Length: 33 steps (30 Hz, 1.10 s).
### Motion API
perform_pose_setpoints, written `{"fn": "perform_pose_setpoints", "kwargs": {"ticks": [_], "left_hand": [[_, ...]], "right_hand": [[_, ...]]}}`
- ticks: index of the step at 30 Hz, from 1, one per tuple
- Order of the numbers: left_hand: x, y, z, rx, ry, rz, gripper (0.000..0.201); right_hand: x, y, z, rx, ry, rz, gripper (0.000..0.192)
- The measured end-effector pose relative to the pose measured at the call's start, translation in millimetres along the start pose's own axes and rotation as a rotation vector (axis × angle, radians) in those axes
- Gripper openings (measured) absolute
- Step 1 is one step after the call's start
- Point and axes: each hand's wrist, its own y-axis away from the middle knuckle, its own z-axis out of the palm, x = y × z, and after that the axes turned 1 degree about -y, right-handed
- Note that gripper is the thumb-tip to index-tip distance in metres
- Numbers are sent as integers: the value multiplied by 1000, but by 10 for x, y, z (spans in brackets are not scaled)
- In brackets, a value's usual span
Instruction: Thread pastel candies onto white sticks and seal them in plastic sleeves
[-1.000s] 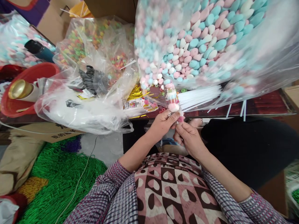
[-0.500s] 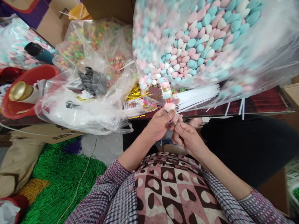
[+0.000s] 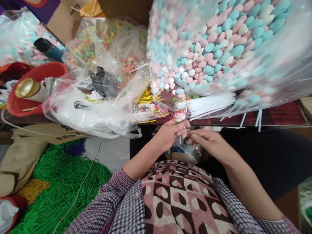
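My left hand (image 3: 174,133) is closed around the lower end of a wrapped candy skewer (image 3: 180,105), held upright. Pink, white and blue sweets show through its clear printed wrapper, and a short white stick end pokes out below my fingers. Just to the right, my right hand (image 3: 209,141) has its fingertips drawn together beside the left hand, slightly apart from it. Whatever lies between those fingertips is hidden. Beyond the skewer lie a bundle of white sticks (image 3: 212,104) and some printed wrappers (image 3: 146,109) on the dark red table (image 3: 275,115).
A large clear bag of pink, blue and white sweets (image 3: 207,61) fills the back right. Left of it stand a bag of small colourful candies (image 3: 97,42), a crumpled plastic bag (image 3: 95,113) and a red basin (image 3: 21,105). Green cords (image 3: 70,182) cover the floor at left.
My right hand has moved away from the wrapper's lower end, to the right and slightly down. The skewer in my left hand now stands straighter and a little lower.
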Motion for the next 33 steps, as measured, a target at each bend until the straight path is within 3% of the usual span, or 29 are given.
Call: {"fn": "perform_pose_setpoints", "kwargs": {"ticks": [3,5,7,10,13,16,18,19,20,24,26,28,31,33], "left_hand": [[49,70,51,-94,40,-53,20],[45,107,110,-227,62,-150,26],[15,134,157,-348,107,-247,34],[-41,152,164,-416,133,-278,37],[-63,136,111,-281,-107,-124,36],[-45,94,61,56,-618,85,29],[-26,73,43,196,-817,161,23],[-18,71,36,184,-796,161,23],[-12,76,30,110,-697,131,26],[-22,131,26,-387,-82,-127,41],[-43,149,47,-460,23,-166,43],[-60,146,77,-363,-66,-102,42],[-56,116,96,-24,-473,101,33],[-33,95,74,140,-682,198,28]], "right_hand": [[-168,-6,-147,226,-152,-77,34],[-282,-39,-114,181,-267,-104,46],[-373,-90,-1,47,-326,-96,57],[-420,-166,207,-5,-340,-58,58],[-372,-214,367,181,-322,-106,44],[-310,-233,436,386,-341,-222,33],[-301,-222,409,431,-354,-258,32],[-309,-205,372,406,-346,-249,32],[-324,-183,323,355,-330,-232,35],[-382,-74,109,130,-260,-174,47],[-357,-50,72,134,-269,-172,40],[-291,-63,102,220,-295,-181,31],[-197,-131,198,406,-281,-213,31],[-199,-187,213,448,-190,-227,34]]}}
